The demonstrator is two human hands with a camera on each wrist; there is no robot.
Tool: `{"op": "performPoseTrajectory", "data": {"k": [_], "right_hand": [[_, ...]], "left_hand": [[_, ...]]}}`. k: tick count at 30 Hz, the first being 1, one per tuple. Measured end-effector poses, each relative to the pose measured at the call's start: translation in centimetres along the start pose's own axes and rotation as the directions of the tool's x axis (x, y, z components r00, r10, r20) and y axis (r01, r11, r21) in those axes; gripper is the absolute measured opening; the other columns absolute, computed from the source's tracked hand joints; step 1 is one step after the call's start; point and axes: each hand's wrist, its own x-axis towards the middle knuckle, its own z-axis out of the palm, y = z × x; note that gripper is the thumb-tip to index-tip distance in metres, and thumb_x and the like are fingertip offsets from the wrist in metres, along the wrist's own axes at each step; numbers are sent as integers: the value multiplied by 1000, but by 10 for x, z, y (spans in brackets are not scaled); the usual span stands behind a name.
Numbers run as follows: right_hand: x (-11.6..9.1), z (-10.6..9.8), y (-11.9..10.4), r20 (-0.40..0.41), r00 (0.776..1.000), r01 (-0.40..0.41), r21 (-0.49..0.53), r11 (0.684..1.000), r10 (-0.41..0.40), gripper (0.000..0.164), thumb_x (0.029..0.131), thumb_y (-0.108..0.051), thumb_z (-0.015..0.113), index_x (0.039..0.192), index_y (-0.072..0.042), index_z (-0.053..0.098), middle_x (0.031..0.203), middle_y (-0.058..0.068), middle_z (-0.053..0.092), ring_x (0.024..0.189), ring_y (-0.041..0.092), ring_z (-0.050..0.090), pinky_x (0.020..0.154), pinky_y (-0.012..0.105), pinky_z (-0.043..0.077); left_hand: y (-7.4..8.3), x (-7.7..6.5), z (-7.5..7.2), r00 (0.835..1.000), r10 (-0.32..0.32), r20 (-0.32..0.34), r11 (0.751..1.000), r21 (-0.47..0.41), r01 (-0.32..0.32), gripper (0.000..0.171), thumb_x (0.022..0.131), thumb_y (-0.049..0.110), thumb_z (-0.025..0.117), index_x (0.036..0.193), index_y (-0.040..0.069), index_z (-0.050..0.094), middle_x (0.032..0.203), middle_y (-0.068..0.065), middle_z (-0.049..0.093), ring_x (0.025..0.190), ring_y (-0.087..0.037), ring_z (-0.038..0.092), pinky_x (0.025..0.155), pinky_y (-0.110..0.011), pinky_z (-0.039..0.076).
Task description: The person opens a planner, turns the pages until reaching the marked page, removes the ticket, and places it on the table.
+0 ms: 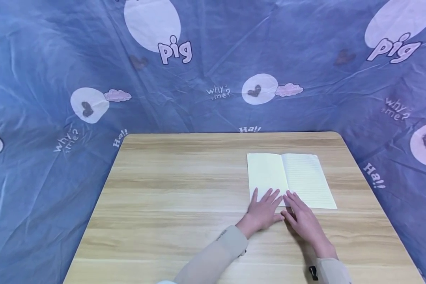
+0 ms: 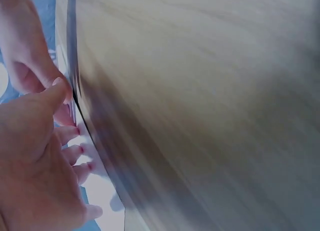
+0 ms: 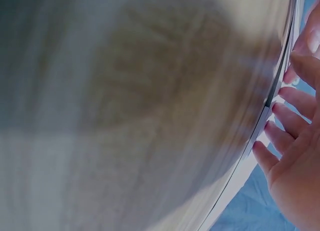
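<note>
We see an open notebook (image 1: 266,171) right of centre in the head view, lying flat with its left page plain and its right page (image 1: 307,179) ruled. Opened out, it has its long axis running side to side across the frame, as do the ruled lines; the fold runs up the frame, its upper end leaning slightly left, and the right page's outer edge slants more strongly, from upper left to lower right. At its lower edge we find both hands: the left hand (image 1: 263,213) lies with fingers spread, their tips on the plain page, and the right hand (image 1: 305,223) has its fingers extended and close together, pointing up and left, tips by the lower end of the fold. The thumbs come together below that edge, though we cannot tell whether they touch. Light sleeves (image 1: 213,256) reach in from the bottom of the frame. Beneath everything we see the wood-grained bench (image 1: 170,189), and around it a blue cloth (image 1: 206,47) printed with pale ovals and lettering fills the top and sides.
</note>
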Motion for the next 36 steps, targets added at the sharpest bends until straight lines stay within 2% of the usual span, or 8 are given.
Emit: {"op": "performPoseTrajectory", "data": {"k": [5, 10, 17, 21, 26, 36], "right_hand": [[0, -2, -1, 9, 1000, -3, 8, 1000, 3, 56, 87, -12, 73, 134, 10, 52, 143, 26, 46, 133, 48, 38, 103, 62, 34], [0, -2, 0, 6, 1000, 0, 13, 1000, 0, 55, 86, -11, 73, 133, 10, 53, 143, 26, 46, 133, 48, 38, 103, 61, 34], [1, -6, 4, 15, 1000, -16, 59, 998, 15, 53, 88, -10, 72, 134, 9, 53, 145, 26, 44, 133, 49, 37, 104, 63, 32], [5, -15, 12, 19, 999, -42, 86, 995, 41, 52, 89, -9, 71, 133, 10, 52, 145, 28, 43, 132, 51, 36, 104, 65, 31], [24, -33, 36, 41, 997, -65, 70, 995, 62, 53, 93, -12, 67, 136, 12, 48, 144, 32, 40, 132, 53, 34, 105, 66, 28], [87, -67, 103, 107, 991, -85, 31, 996, 81, 52, 98, -12, 58, 134, 22, 40, 136, 45, 36, 124, 61, 34, 109, 63, 24]], "left_hand": [[5, 7, 4, 1000, 9, 9, 1000, 14, -9, 70, 97, 66, 30, 157, 33, 19, 163, 15, 8, 149, -8, 5, 119, -47, 12], [2, 9, 11, 1000, 17, 3, 1000, 18, -17, 70, 98, 66, 29, 158, 32, 15, 163, 15, 5, 149, -8, 3, 120, -46, 12], [-2, 4, 14, 1000, -9, 23, 1000, 3, 9, 70, 98, 66, 28, 158, 34, 13, 164, 14, 2, 149, -12, 0, 120, -44, 10], [-3, 2, 13, 1000, 2, 19, 1000, -1, -2, 70, 98, 65, 31, 158, 33, 15, 164, 12, 4, 150, -14, 2, 120, -44, 12], [-4, 1, 10, 1000, 1, 15, 1000, 5, -2, 70, 97, 65, 32, 158, 33, 17, 164, 12, 5, 150, -14, 4, 120, -44, 12], [-3, -1, 11, 1000, -1, 28, 1000, 23, 1, 70, 98, 65, 29, 158, 33, 14, 164, 13, 3, 150, -13, 0, 120, -42, 11]]}}
